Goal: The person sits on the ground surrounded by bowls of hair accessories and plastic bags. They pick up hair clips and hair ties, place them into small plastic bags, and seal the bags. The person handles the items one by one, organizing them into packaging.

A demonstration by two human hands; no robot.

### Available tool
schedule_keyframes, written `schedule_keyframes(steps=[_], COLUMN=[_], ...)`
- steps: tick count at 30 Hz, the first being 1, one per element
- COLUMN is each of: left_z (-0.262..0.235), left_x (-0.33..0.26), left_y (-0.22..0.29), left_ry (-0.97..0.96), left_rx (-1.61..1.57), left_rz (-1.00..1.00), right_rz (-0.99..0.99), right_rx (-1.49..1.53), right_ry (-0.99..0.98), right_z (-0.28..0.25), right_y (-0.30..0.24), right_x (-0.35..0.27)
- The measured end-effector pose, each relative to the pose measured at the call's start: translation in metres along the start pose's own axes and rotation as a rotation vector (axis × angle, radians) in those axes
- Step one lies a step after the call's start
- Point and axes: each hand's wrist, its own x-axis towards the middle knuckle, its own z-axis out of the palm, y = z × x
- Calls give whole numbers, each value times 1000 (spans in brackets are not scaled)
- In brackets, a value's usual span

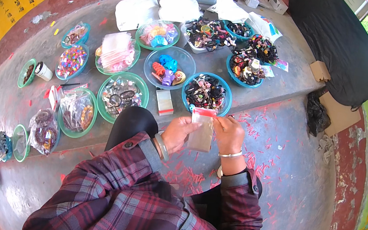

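A small clear plastic bag (200, 141) with a red strip along its top hangs upright in front of my knees. My left hand (175, 133) pinches its left edge, thumb over the front. At the top right corner, by the red strip, my right hand (230, 135) grips it with bent fingers. What the bag holds, if anything, I cannot make out. Just beyond it stands a blue bowl (227, 107) heaped with dark hair ties (204, 91). A stack of similar red-topped bags (165, 101) lies in a small box to the left of that bowl.
Several bowls crowd the raised ledge, including a green bowl (145, 97) of hair accessories and a clear blue bowl (149, 71) with colourful items. White plastic bags (136, 12) lie at the back. Red strips (260, 169) litter the floor. A black cover (336, 48) drapes something at right.
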Motion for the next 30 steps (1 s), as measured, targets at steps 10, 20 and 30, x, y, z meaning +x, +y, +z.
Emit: schedule_keyframes(steps=[10,20,30], left_z=[13,10,9], left_x=[-8,-6,-7], left_y=[12,9,9], left_ry=[54,36,21], left_rx=[-11,-46,139], left_rz=[-16,15,16], right_rz=[-327,-444,16], right_rx=[-401,-328,134], right_ry=[40,-57,-80], right_z=[-6,-7,-1], right_y=[-29,-29,-26], right_x=[2,5,3])
